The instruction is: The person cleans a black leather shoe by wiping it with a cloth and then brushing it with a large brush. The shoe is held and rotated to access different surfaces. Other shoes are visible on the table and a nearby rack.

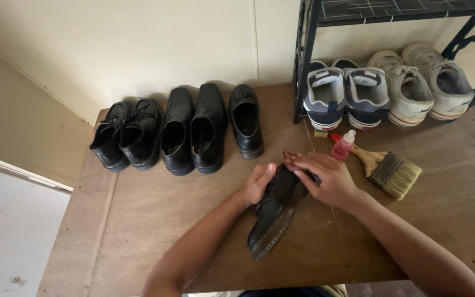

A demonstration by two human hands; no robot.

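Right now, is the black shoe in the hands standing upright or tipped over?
Tipped: the black shoe lies on its side between both hands, its treaded sole edge showing.

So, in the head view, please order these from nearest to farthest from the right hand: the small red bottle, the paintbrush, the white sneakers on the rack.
1. Small red bottle: just above the right hand.
2. Paintbrush: to its right, on the table.
3. White sneakers: far back right, under the rack.

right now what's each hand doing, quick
Left hand: closed on the black shoe, gripping its side.
Right hand: fingers curled on top of the shoe's upper end; whether it holds anything else cannot be told.
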